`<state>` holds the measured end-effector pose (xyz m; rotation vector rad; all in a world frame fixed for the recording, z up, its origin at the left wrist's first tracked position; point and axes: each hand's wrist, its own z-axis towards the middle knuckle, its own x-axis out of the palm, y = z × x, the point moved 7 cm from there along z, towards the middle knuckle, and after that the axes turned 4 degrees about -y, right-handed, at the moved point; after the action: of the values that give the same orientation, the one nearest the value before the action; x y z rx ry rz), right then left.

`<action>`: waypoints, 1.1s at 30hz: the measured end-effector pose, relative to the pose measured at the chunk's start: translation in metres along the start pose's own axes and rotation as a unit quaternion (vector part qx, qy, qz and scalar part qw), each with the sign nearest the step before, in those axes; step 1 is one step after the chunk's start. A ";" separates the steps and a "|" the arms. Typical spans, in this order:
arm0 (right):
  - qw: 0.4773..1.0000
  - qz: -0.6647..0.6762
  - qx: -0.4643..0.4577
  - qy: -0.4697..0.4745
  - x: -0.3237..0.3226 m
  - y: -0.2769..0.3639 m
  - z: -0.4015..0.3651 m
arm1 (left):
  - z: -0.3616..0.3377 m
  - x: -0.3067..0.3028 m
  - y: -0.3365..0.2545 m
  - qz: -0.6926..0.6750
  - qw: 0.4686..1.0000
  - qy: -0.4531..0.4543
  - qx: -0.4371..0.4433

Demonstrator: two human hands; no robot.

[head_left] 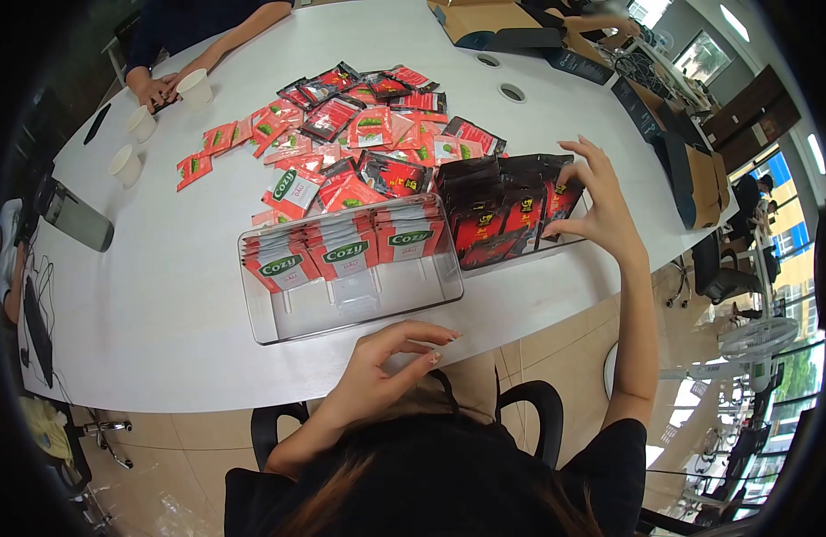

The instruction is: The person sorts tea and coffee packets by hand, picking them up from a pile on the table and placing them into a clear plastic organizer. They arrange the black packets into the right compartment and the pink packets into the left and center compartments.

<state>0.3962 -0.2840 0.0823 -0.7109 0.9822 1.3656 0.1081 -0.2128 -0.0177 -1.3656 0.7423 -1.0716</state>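
A clear plastic bin (355, 309) stands near the table's front edge, with rows of pink Cozy sachets (343, 255) upright along its back half. To its right, a second clear bin (570, 240) holds black-and-red coffee sachets (502, 228) standing in rows. My right hand (601, 206) is at the right end of these coffee sachets, fingers and thumb spread apart around their edge; whether the fingertips press on them is hard to see. In front of the Cozy bin, my left hand (386, 362) hovers by the table edge, fingers loosely bent and apart, holding nothing.
A loose heap of mixed sachets (368, 130) lies behind the bins. Paper cups (127, 166), a bottle (77, 215) and a black pen (97, 123) stand or lie at left. Another person's hands (158, 89) rest at the far left. Open cardboard boxes (686, 170) are at right.
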 end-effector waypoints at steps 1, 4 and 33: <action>1.000 -0.010 -0.009 0.000 0.002 0.002 -0.002 | 0.000 0.000 0.001 0.004 1.000 -0.001 0.004; 1.000 0.002 -0.012 -0.001 0.010 0.010 -0.006 | 0.001 0.000 0.001 0.010 1.000 0.001 0.009; 0.995 0.002 0.010 0.095 0.023 0.039 0.019 | -0.018 -0.012 -0.047 -0.039 0.985 -0.001 0.167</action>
<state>0.3589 -0.2519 0.0752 -0.8362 1.1454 1.3066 0.0795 -0.2039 0.0246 -1.1149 0.4836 -1.1967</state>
